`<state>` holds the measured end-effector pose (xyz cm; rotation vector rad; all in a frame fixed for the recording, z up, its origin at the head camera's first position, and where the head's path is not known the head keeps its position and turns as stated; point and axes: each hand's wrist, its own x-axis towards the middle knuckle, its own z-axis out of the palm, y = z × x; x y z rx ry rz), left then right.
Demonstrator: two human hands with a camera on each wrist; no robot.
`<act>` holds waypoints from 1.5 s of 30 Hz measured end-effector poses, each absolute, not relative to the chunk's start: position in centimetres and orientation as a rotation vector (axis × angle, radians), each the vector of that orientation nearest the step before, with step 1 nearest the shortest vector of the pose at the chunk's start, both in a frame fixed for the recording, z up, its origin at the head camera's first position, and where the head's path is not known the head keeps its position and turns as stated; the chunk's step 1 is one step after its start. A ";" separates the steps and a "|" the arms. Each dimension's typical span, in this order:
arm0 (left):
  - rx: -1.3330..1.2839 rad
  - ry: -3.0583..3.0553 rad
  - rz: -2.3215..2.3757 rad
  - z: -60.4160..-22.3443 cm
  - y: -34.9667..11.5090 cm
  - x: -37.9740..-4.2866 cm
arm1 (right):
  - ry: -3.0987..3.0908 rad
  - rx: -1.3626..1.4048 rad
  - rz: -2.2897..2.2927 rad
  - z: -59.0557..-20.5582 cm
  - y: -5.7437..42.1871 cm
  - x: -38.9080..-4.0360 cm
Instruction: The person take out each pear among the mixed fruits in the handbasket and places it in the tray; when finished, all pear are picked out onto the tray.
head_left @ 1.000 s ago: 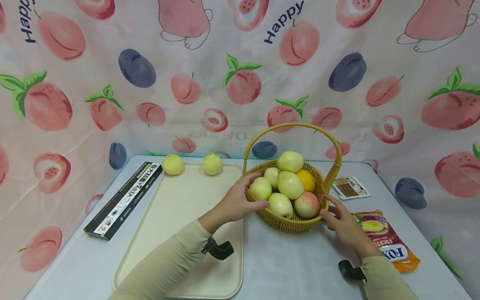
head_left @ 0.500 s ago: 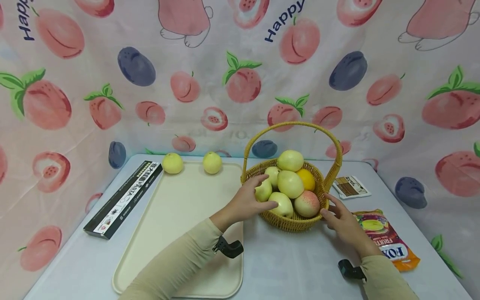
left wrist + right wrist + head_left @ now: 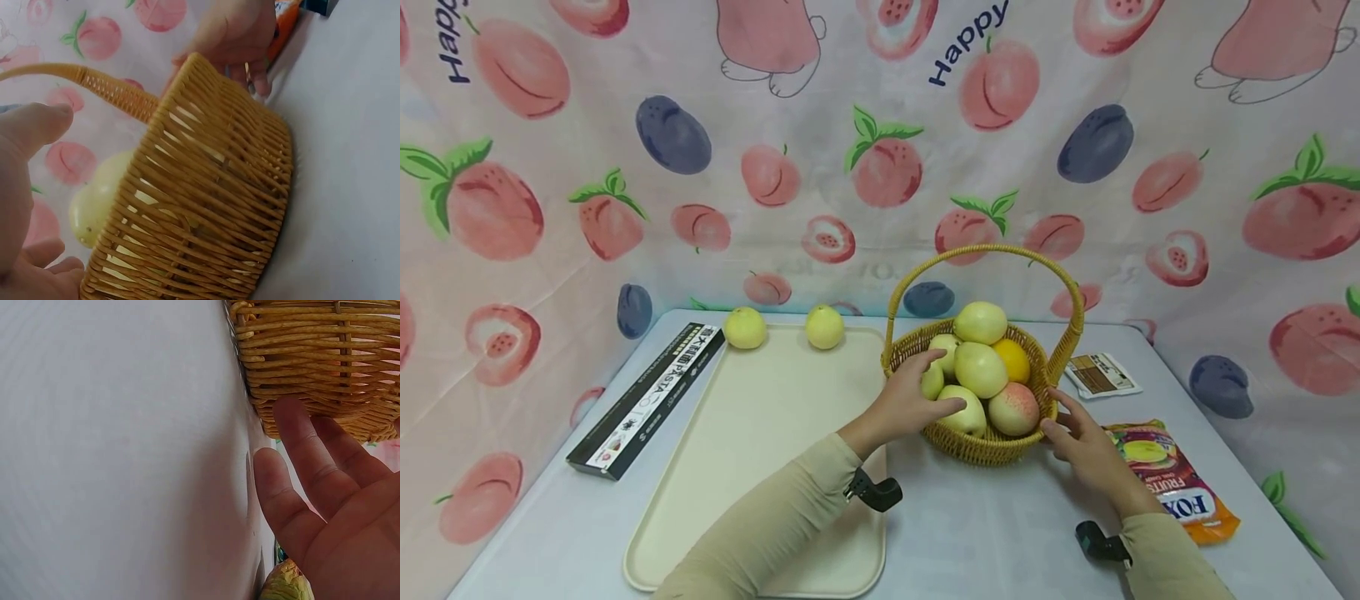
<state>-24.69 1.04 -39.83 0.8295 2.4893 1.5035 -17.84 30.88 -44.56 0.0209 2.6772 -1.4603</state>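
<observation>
A wicker basket (image 3: 973, 450) with a tall hoop handle (image 3: 985, 249) stands right of centre. It holds several pale green pears (image 3: 981, 370), an orange (image 3: 1012, 361) and a peach (image 3: 1014, 409). My left hand (image 3: 912, 398) is over the basket's left rim, thumb and fingers spread apart around the nearest pears, gripping none. In the left wrist view its thumb and fingers (image 3: 47, 253) stand apart beside the rim. My right hand (image 3: 1084, 442) holds the basket's right rim near the handle's base, thumb at the rim and other fingers (image 3: 312, 456) along the outer wall.
A cream tray (image 3: 775, 467) lies left, with two round yellow-green fruits (image 3: 746, 328) at its far edge. A black pasta box (image 3: 647, 400) lies along its left side. On the right are a fruit candy bag (image 3: 1180, 483) and a small brown-and-white packet (image 3: 1102, 375). A patterned cloth hangs behind.
My left hand has moved right, further over the basket, covering more of the left pear. The right hand, the basket and the fruit stay in place.
</observation>
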 end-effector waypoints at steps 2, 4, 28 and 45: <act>0.816 2.502 1.487 -39.9 1.2 -25.0 | 2.680 0.021 -1.458 -44.5 30.9 -17.9; 0.805 2.513 1.473 -39.8 1.4 -25.2 | 2.685 0.020 -1.460 -44.5 31.0 -18.0; 0.795 2.617 1.428 -39.9 1.6 -28.7 | 2.659 0.014 -1.493 -44.7 30.6 -17.7; 0.761 2.529 1.387 -39.6 1.6 -29.6 | 2.673 0.028 -1.484 -44.6 30.8 -17.7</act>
